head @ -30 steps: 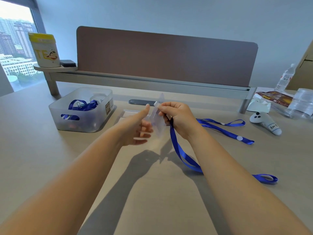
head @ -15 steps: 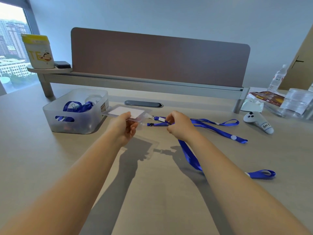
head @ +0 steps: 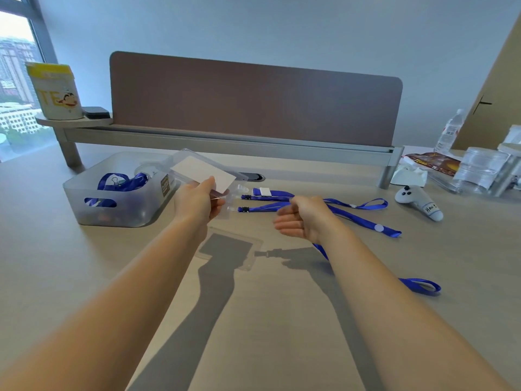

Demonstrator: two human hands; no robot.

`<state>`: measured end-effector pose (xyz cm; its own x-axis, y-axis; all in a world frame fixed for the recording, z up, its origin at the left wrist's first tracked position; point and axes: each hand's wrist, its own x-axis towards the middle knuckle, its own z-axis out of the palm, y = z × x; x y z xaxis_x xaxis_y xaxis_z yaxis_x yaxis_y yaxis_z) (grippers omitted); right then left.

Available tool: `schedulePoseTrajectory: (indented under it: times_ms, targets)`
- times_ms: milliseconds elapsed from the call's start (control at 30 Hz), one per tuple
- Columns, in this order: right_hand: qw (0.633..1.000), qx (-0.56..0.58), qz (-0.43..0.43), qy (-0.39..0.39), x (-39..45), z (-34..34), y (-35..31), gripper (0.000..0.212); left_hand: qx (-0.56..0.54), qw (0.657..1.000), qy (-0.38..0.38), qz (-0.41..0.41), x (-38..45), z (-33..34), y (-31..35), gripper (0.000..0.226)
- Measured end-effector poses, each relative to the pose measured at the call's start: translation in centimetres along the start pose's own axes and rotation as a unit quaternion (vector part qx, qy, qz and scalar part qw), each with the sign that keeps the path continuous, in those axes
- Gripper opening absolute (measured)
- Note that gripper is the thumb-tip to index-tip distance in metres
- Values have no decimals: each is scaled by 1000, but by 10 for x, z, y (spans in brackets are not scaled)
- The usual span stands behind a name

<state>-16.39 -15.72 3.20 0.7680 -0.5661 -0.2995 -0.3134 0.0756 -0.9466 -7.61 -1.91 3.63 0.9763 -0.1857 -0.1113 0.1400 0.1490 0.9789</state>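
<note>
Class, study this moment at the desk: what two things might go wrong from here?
1. The left hand grips the clear badge holder by one edge only; it may slip or shed its white card.
2. The blue lanyard clipped to it runs under the right forearm, so lifting could snag it.

I log two legible markings: large orange "TE" on the yellow-topped canister [head: 57, 93] on the shelf [head: 48, 121], and handwritten "Hou S" on the grey controller [head: 420, 201] on the surface [head: 282, 320]; the bin's [head: 112, 215] brown label [head: 165, 186] is unreadable.
</note>
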Motion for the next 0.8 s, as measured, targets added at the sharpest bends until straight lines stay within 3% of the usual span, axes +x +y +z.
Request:
schedulePoseTrajectory:
  times_ms: [100, 167, 333, 500, 667, 800]
  targets:
    - [970, 239, -24, -39, 4, 1, 4, 27, -32, 999, -12, -16, 1, 0, -3, 22]
    - [941, 334, -36, -40, 7, 1, 6, 27, -59, 998, -16, -33, 4, -1, -7, 21]
    - [868, 489, -58, 56, 25, -10, 10, 29, -88, 994, 18, -66, 20, -10, -29, 16]
    - [820, 548, -68, 152, 47, -36, 26, 20, -98, 989, 73, -88, 36, -20, -49, 29]
    - [803, 536, -70, 253, 63, -71, 27, 21, -152, 971, 123, -136, 59, -24, -63, 34]
    - [792, 548, -62, 262, 71, -86, 28, 14, -221, 951, 133, -170, 72, -16, -70, 37]
